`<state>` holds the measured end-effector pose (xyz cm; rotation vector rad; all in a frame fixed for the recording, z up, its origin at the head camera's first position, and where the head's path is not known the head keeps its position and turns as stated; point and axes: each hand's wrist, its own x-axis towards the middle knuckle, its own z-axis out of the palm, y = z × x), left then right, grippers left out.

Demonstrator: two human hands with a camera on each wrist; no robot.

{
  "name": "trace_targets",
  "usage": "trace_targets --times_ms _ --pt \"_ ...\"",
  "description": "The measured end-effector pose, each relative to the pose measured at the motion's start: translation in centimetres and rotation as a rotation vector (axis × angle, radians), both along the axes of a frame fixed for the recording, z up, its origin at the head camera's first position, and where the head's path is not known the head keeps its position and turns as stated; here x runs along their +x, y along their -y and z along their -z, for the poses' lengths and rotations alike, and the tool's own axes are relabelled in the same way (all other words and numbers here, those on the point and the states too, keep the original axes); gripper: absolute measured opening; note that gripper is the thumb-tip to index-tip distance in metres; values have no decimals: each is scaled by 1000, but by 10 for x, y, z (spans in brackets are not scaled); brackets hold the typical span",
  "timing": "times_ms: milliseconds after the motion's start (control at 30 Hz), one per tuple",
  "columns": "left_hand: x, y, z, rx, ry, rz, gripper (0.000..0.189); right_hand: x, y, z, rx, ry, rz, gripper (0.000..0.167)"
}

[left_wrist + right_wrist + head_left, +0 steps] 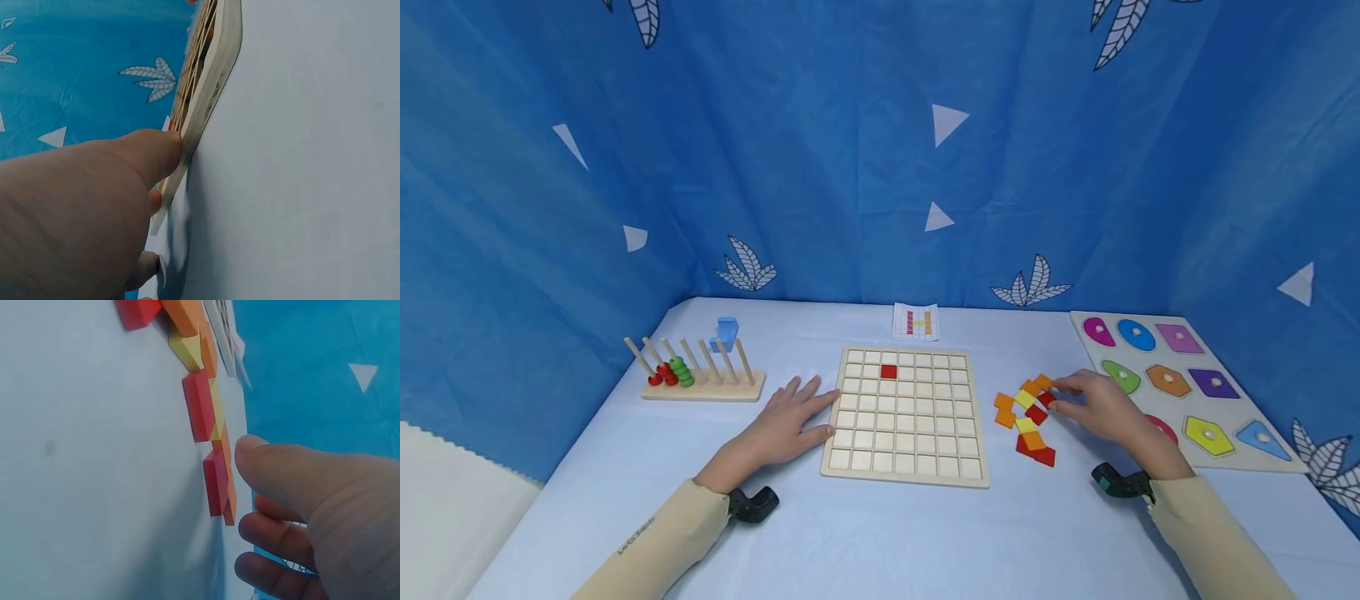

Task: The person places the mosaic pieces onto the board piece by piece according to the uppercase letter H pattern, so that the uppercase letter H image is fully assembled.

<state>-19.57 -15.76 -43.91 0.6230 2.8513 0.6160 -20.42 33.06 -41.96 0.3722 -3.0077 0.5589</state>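
Note:
A wooden grid board (907,480) lies flat in the middle of the table, with one red square tile (888,372) in a cell near its top. My left hand (782,427) rests spread beside the board; its thumb and a fingertip touch the left edge. In the left wrist view the thumb (159,153) lies against the board's side (219,69). Right of the board is a loose cluster of red, orange and yellow tiles. My right hand (1101,406) reaches to a red tile (215,482) there, thumb and fingers loosely bent, with nothing visible between them.
A small pattern card (916,322) lies behind the board. On the left stands a wooden peg rack (703,390) with red and green beads, a blue object (725,333) behind it. A shape puzzle board (1157,350) lies at the right. Blue cloth (820,208) hangs behind the table.

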Motion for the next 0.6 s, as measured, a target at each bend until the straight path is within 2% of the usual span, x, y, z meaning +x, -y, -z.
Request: trace_targets --times_ms 300,600 --pt "1 0 -1 5 -5 6 61 2 -1 6 -7 -8 10 39" --pt "-1 0 1 0 -1 7 61 1 2 10 11 -5 54 38"
